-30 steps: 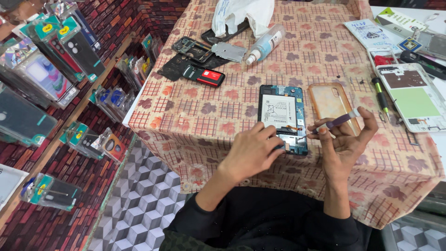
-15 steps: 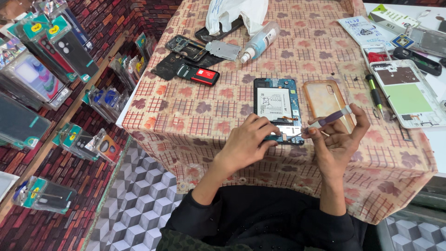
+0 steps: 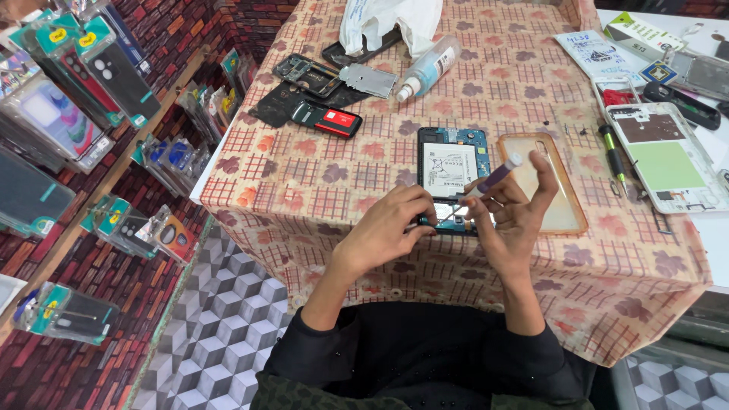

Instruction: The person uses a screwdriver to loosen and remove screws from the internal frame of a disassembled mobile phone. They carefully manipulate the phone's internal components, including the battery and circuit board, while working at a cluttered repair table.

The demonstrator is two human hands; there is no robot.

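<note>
I'm pinching the opened phone (image 3: pixel 451 168) with my left hand (image 3: pixel 395 228), my right hand (image 3: pixel 510 220) gripping a slim screwdriver (image 3: pixel 492 180) over the floral tablecloth (image 3: pixel 319 175)

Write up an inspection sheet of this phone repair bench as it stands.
Surface: table under a checked leaf-print cloth.
Job's things: opened phone, back off, battery showing; screwdriver.
Clutter: clear phone case, spray bottle, red-and-black part, white plastic bag, second opened phone.
Hands: left hand steadies the phone's lower edge; right hand holds the screwdriver.
Cables: nothing seen.
Surroundings: packaged phone cases on a brick-pattern wall.
</note>
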